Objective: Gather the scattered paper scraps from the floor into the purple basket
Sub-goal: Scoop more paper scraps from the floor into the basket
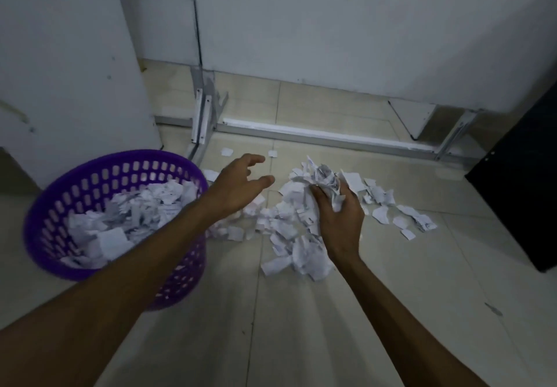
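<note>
Nearest the camera, two bare forearms enter from the bottom edge, both cut off below the elbow by the frame. The left forearm crosses over the near rim of the purple basket [39, 205] and hides part of its wall. The left hand [238, 184] reaches forward above the floor, palm down, fingers spread and loosely bent, its grip released and holding nothing. It hovers over the left fringe of the paper scraps [283, 229]; whether any fingertip touches a scrap cannot be told.

The right hand [340, 208] is raised slightly over the middle of the pile, back of the hand toward the camera, its grip clenched around a crumpled bunch of scraps [322, 175] that sticks up past the fingers. The fingertips are buried in the paper and cannot be seen.

The basket stands on the tiled floor [301, 326] to the left, already well filled with torn white paper. The loose scraps lie just to its right, spread out in a ragged heap toward a metal floor rail [316, 134] beneath white panels [346, 24]. A few single pieces lie apart near the rail. A dark object [518, 190] at the right edge is cut off and too dim to identify. The print on the scraps is too blurred to read.
</note>
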A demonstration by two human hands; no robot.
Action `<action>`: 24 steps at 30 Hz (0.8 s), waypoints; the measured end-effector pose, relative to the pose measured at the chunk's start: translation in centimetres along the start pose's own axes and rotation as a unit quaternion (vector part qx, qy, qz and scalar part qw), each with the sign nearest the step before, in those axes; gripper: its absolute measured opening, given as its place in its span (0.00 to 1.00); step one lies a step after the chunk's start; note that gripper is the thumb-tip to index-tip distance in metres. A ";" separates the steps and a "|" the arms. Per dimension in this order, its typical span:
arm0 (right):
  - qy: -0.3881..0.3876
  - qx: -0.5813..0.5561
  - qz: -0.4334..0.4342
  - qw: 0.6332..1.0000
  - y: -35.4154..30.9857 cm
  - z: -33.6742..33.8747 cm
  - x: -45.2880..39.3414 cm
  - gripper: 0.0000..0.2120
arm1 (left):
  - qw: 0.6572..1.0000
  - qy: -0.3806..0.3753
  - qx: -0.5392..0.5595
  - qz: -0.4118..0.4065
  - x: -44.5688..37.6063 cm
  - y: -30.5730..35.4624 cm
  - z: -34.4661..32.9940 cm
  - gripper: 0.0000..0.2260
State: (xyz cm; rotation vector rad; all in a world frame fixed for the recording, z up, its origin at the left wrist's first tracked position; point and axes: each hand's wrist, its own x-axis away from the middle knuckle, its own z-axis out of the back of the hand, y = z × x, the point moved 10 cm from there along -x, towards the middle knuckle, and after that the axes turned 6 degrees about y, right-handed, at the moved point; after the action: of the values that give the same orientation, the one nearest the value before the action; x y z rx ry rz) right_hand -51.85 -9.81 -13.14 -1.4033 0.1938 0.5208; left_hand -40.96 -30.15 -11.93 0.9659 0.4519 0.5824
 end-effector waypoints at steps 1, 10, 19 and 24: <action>-0.006 -0.009 0.006 1.000 -1.4 -1.0 -0.1 0.11 | 1.000 0.004 -0.003 -0.006 0.0 0.4 1.7 0.23; -0.066 -0.086 0.038 0.993 -12.1 -14.3 2.5 0.21 | 0.990 0.126 -0.054 0.026 3.5 -3.3 19.3 0.22; -0.354 0.150 0.158 0.909 -12.6 -26.9 10.9 0.32 | 0.956 0.265 -0.125 0.023 9.5 -10.8 27.2 0.15; -0.364 0.161 0.154 0.904 -11.5 -27.4 11.2 0.35 | 0.961 0.260 -0.087 0.033 10.6 -13.9 27.2 0.14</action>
State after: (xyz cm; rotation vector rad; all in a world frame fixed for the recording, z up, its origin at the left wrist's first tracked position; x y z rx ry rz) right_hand -32.11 -34.68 -12.50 -0.7828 -0.1068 1.1850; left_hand -13.09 -46.56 -11.37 0.6519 0.8241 0.9268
